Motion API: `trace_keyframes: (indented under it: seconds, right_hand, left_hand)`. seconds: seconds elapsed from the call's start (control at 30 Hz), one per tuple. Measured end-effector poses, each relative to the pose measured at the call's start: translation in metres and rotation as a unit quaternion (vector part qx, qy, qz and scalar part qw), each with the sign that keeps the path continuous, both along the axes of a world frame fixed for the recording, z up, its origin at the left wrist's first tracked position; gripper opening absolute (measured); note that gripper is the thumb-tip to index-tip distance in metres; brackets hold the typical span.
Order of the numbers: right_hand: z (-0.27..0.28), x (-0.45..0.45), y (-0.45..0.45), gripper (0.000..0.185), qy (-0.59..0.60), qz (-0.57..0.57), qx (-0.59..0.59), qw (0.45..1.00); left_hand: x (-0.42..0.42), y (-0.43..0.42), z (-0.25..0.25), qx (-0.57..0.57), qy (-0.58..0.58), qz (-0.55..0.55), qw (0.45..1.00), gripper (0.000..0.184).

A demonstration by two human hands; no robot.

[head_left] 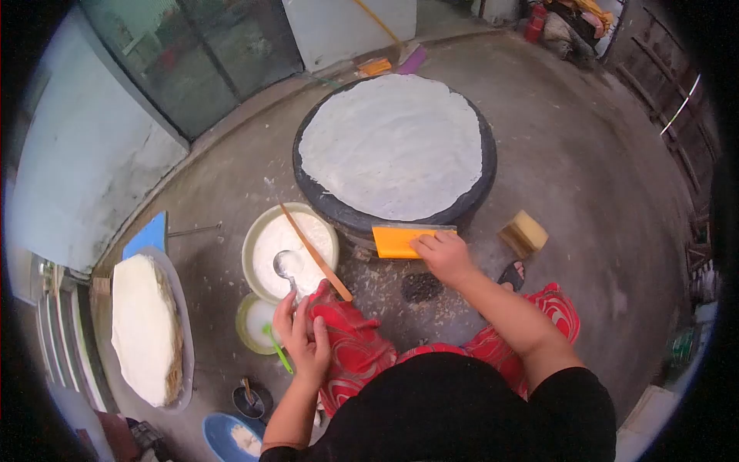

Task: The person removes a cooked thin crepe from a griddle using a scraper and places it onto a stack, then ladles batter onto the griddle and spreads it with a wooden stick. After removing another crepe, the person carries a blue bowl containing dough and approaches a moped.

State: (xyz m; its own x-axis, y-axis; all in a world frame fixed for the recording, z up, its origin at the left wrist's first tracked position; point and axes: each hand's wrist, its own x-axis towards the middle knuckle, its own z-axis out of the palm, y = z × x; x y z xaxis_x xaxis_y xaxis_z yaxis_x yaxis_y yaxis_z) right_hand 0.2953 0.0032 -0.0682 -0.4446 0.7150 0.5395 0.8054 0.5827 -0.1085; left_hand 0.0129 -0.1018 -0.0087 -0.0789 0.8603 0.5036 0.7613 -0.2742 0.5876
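My right hand (444, 259) grips a flat orange scraper (396, 242) at the near edge of a large round black griddle (329, 206). A thin white sheet of batter (392, 146) covers most of the griddle's top. My left hand (302, 339) has its fingers at the handle of a metal ladle (287, 264). The ladle's bowl rests in a wide basin (248, 266) of white batter; my fingers hide the far end of its handle. A long wooden stick (317, 256) lies slantwise across the basin.
A smaller green bowl (245, 327) with a green-handled utensil (279, 350) stands beside the basin. At left lies a tall pale stack of sheets (146, 331). A blue basin (219, 437) is lower left. A yellowish block (525, 234) sits right of the griddle, near a sandaled foot (511, 276).
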Motion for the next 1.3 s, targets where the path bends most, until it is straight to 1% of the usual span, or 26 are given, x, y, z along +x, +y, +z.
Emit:
trace_keyframes:
  seconds: [0.03, 0.07, 0.1, 0.13, 0.17, 0.23, 0.3, 0.37, 0.4, 0.47, 0.5, 0.57, 0.6, 0.67, 0.7, 0.83, 0.9, 0.97, 1.03, 1.07, 1.1, 1.17, 1.2, 1.3]
  right_hand:
    - [-0.001, -0.003, 0.007, 0.021, -0.012, -0.020, 0.013, 1.000]
    - [-0.001, -0.005, 0.013, 0.020, -0.024, -0.040, 0.025, 0.999]
    - [0.001, -0.006, 0.017, 0.020, -0.023, -0.039, 0.023, 0.999]
    - [0.005, -0.006, 0.021, 0.020, -0.012, -0.063, 0.010, 0.998]
    - [0.009, -0.005, 0.023, 0.020, -0.001, -0.088, -0.003, 0.996]
    - [0.011, -0.005, 0.016, 0.021, 0.000, -0.081, -0.003, 0.997]
    - [0.009, -0.004, 0.007, 0.021, 0.000, -0.073, -0.003, 0.997]
    - [0.005, -0.002, 0.001, 0.020, -0.005, -0.079, -0.013, 0.997]
    - [0.004, -0.001, -0.001, 0.020, -0.004, -0.079, -0.014, 0.997]
    - [0.004, 0.003, -0.001, 0.027, 0.014, -0.077, -0.028, 0.997]
    - [0.004, 0.004, -0.002, 0.027, 0.015, -0.077, -0.028, 0.997]
    - [0.006, 0.007, -0.003, 0.029, 0.033, -0.078, -0.026, 0.996]
    - [0.007, 0.008, -0.003, 0.029, 0.033, -0.079, -0.025, 0.996]
    - [0.009, 0.009, -0.005, 0.023, 0.029, -0.090, -0.042, 0.995]
    - [0.011, 0.009, -0.006, 0.023, 0.029, -0.090, -0.042, 0.995]
    - [0.014, 0.006, -0.006, 0.025, 0.046, -0.078, -0.045, 0.995]
    - [0.014, 0.005, -0.004, 0.027, 0.057, -0.078, -0.042, 0.994]
    - [0.011, 0.004, -0.001, 0.027, 0.059, -0.080, -0.024, 0.995]
    - [0.009, 0.002, 0.000, 0.028, 0.052, -0.078, -0.033, 0.995]
    - [0.009, 0.001, 0.001, 0.029, 0.043, -0.074, -0.041, 0.995]
    - [0.009, -0.001, 0.001, 0.029, 0.044, -0.076, -0.039, 0.995]
    - [0.012, -0.002, 0.001, 0.028, 0.059, -0.068, -0.038, 0.995]
    - [0.012, -0.002, 0.001, 0.028, 0.059, -0.070, -0.035, 0.995]
    - [0.012, -0.001, -0.001, 0.026, 0.068, -0.078, -0.048, 0.993]
  left_hand:
    - [0.001, 0.007, 0.003, 0.007, -0.002, -0.020, 1.000, 0.039]
    - [0.000, 0.018, 0.008, 0.005, -0.001, -0.018, 1.000, 0.039]
    - [-0.002, 0.031, 0.015, 0.018, 0.039, -0.037, 0.998, 0.041]
    - [-0.002, 0.046, 0.021, 0.031, 0.080, -0.057, 0.995, 0.043]
    - [0.000, 0.062, 0.024, 0.031, 0.081, -0.056, 0.995, 0.043]
    - [0.005, 0.098, 0.021, 0.035, 0.109, -0.102, 0.988, 0.046]
    - [0.016, 0.136, 0.005, -0.007, 0.117, -0.154, 0.981, 0.047]
    - [0.030, 0.171, -0.024, -0.017, 0.167, -0.191, 0.967, 0.049]
    - [0.037, 0.183, -0.036, -0.017, 0.169, -0.191, 0.967, 0.049]
    - [0.049, 0.206, -0.058, -0.034, 0.231, -0.226, 0.946, 0.043]
    - [0.052, 0.217, -0.071, -0.034, 0.232, -0.227, 0.945, 0.043]
    - [0.059, 0.233, -0.084, -0.057, 0.259, -0.207, 0.942, 0.029]
    - [0.061, 0.240, -0.091, -0.038, 0.256, -0.213, 0.942, 0.012]
    - [0.067, 0.257, -0.094, -0.052, 0.243, -0.224, 0.943, 0.008]
    - [0.070, 0.267, -0.095, -0.068, 0.230, -0.234, 0.942, 0.007]
    - [0.093, 0.285, -0.055, -0.097, 0.241, -0.246, 0.934, 0.007]
    - [0.103, 0.294, -0.036, -0.033, 0.210, -0.265, 0.940, 0.008]
    - [0.108, 0.304, -0.021, -0.021, 0.204, -0.264, 0.942, 0.008]
    - [0.108, 0.310, -0.003, 0.007, 0.164, -0.250, 0.954, 0.011]
    - [0.108, 0.312, 0.006, 0.038, 0.125, -0.252, 0.959, 0.011]
    - [0.106, 0.312, 0.014, 0.040, 0.126, -0.254, 0.958, 0.011]
    - [0.103, 0.307, 0.037, 0.076, 0.075, -0.205, 0.973, 0.011]
    - [0.099, 0.303, 0.045, 0.099, 0.060, -0.214, 0.970, 0.011]
    - [0.088, 0.282, 0.045, 0.135, 0.057, -0.211, 0.966, 0.014]
